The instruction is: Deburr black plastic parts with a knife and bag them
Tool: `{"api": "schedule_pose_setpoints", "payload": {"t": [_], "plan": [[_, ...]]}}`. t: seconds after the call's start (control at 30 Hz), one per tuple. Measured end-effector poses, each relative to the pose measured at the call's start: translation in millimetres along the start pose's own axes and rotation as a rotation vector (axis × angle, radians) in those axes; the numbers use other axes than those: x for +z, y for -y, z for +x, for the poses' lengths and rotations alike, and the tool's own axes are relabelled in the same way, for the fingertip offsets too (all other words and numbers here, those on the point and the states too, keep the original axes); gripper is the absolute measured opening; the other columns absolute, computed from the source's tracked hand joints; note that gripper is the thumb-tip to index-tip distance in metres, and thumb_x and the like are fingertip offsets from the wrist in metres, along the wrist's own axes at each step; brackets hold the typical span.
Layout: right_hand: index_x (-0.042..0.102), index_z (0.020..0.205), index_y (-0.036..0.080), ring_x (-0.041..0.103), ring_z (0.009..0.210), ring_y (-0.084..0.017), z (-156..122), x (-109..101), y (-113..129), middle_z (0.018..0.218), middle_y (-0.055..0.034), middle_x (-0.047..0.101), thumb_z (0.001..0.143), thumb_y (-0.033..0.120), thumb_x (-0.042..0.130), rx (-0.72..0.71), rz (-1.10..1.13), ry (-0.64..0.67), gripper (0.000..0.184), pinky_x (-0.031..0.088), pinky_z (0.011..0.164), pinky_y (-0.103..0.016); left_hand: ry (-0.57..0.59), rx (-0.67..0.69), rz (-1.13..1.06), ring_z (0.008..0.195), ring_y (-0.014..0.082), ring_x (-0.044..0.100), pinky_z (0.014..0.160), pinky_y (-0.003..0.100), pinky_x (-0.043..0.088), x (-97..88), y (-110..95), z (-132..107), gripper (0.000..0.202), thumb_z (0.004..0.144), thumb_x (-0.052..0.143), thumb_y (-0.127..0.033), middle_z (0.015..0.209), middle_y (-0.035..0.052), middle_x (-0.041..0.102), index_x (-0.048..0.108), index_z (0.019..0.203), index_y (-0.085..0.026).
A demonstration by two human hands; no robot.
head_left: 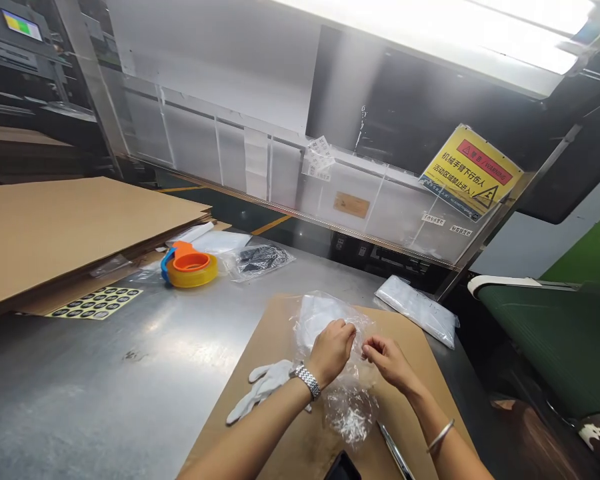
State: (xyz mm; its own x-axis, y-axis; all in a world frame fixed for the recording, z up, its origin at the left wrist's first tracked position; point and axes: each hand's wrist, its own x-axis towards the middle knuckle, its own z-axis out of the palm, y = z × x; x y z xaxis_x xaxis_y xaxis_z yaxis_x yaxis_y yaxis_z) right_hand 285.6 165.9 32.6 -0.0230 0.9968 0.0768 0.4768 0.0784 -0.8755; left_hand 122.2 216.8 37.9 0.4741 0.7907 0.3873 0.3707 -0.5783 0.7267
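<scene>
My left hand and my right hand are both pinched on a clear plastic bag over a brown cardboard sheet. The bag's crumpled lower part hangs between my wrists. A metal watch sits on my left wrist and a thin bangle on my right. A white glove lies on the cardboard just left of my left forearm.
An orange and yellow tape dispenser stands on the steel table beside a stack of cardboard sheets and a sticker sheet. Bagged items, a flat plastic packet, a metal tool, a dark phone and a green conveyor are nearby.
</scene>
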Motion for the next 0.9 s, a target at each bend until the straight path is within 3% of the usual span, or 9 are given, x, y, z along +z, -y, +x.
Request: {"api": "schedule_pose_setpoints", "payload": {"t": [0.17,0.23,0.33,0.43,0.6,0.7,0.77,0.9], "plan": [[0.052,0.066,0.016,0.047,0.054,-0.008,-9,-5,12,0.060,0.0055,0.051,0.082,0.038,0.058,-0.015,-0.060,-0.050,0.028,0.038,0.055,-0.023,-0.100,-0.011,-0.094,0.087,0.0203,0.053,0.079,0.034,0.042,0.0,-12,-15,0.021,0.085,0.043,-0.021,0.096,0.0077,0.055,0.057,0.100,-0.019],[0.050,0.065,0.016,0.043,0.053,-0.008,-17,-2,22,0.058,0.0057,0.047,0.078,0.038,0.059,-0.017,-0.069,-0.094,0.027,0.033,0.052,-0.022,-0.133,-0.058,-0.149,0.078,0.0194,0.055,0.071,0.032,0.044,-0.6,-17,-27,0.020,0.086,0.042,-0.028,0.087,0.0069,0.057,0.058,0.091,-0.017],[0.048,0.063,0.017,0.037,0.053,-0.008,-34,11,40,0.056,0.0059,0.043,0.076,0.035,0.059,-0.039,-0.107,-0.107,0.025,0.029,0.049,-0.021,-0.088,-0.109,-0.255,0.057,0.0147,0.053,0.053,0.025,0.042,-0.3,-23,-47,0.031,0.086,0.043,-0.039,0.062,0.0009,0.055,0.056,0.069,-0.017],[0.045,0.059,0.017,0.036,0.053,-0.008,-49,25,51,0.054,0.0061,0.042,0.075,0.029,0.059,-0.068,-0.147,-0.064,0.024,0.027,0.049,-0.021,-0.047,-0.131,-0.334,0.045,0.0104,0.050,0.043,0.020,0.038,1.4,-24,-65,0.038,0.087,0.042,-0.042,0.053,-0.0016,0.054,0.055,0.063,-0.016],[0.039,0.064,0.019,0.037,0.055,-0.009,-65,40,50,0.059,0.0053,0.038,0.083,0.033,0.049,-0.062,-0.190,-0.178,0.025,0.031,0.051,-0.020,-0.233,-0.191,-0.249,0.045,0.0117,0.048,0.042,0.021,0.038,-0.4,-11,-97,0.038,0.090,0.035,-0.035,0.049,-0.0013,0.050,0.052,0.062,-0.016],[0.040,0.065,0.019,0.040,0.057,-0.010,-78,55,52,0.060,0.0044,0.041,0.084,0.031,0.048,-0.097,-0.261,-0.186,0.023,0.032,0.053,-0.021,-0.346,-0.124,-0.095,0.067,0.0187,0.057,0.059,0.030,0.045,-5.7,-7,-117,0.021,0.086,0.045,-0.028,0.075,0.0063,0.062,0.060,0.087,-0.014],[0.044,0.065,0.019,0.044,0.061,-0.011,-88,67,57,0.063,0.0028,0.047,0.082,0.031,0.050,-0.143,-0.312,-0.133,0.021,0.034,0.058,-0.022,-0.363,-0.009,0.007,0.084,0.0221,0.056,0.073,0.035,0.044,-9.7,-7,-128,0.022,0.084,0.049,-0.024,0.092,0.0078,0.063,0.060,0.102,-0.019],[0.052,0.075,0.021,0.052,0.073,-0.014,-112,86,61,0.075,-0.0016,0.056,0.087,0.033,0.045,-0.145,-0.404,-0.132,0.019,0.038,0.067,-0.024,-0.344,0.192,0.171,0.073,0.0190,0.053,0.069,0.032,0.040,-19.9,-1,-144,0.018,0.084,0.049,-0.016,0.075,0.0025,0.063,0.065,0.089,-0.023]]}}
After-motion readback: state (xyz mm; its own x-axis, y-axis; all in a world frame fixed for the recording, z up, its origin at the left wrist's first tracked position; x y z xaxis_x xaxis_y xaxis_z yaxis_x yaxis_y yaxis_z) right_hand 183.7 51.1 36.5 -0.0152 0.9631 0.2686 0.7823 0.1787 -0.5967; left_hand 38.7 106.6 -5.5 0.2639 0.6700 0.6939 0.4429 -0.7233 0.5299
